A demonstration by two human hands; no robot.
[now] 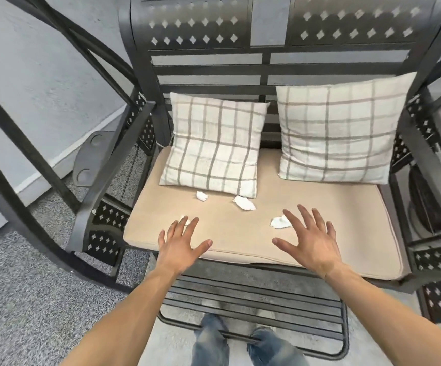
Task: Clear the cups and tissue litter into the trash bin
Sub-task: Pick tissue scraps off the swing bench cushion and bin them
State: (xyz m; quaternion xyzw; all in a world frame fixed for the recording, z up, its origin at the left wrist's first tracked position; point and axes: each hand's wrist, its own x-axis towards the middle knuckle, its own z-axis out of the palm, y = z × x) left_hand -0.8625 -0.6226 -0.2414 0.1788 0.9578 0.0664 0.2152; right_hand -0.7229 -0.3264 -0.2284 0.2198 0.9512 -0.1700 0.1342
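1. Just ahead of the left hand (pixel 179 245), a crumpled tissue (pixel 185 220) lies half hidden under its fingertips; whether they touch it cannot be told.
2. Risk: with most of that scrap covered, a blind pinch could well miss it or nudge it off the front edge of the tan seat cushion (pixel 319 207).
3. Beside the right hand (pixel 310 240), off its index finger, a second tissue (pixel 280 222) sits very near; a light wad like this would likely skid away if swept rather than pinched.
4. Farther beyond both hands, two more tissues (pixel 201 196) (pixel 244 202) lie by the lower edge of the left plaid pillow (pixel 214 143); one could probably slip beneath it unnoticed.
5. No cups or trash bin show, so the carry route is unknown.
6. Both hands are spread wide, palms down, fingers straight and apart, holding nothing, hovering over the cushion's front.
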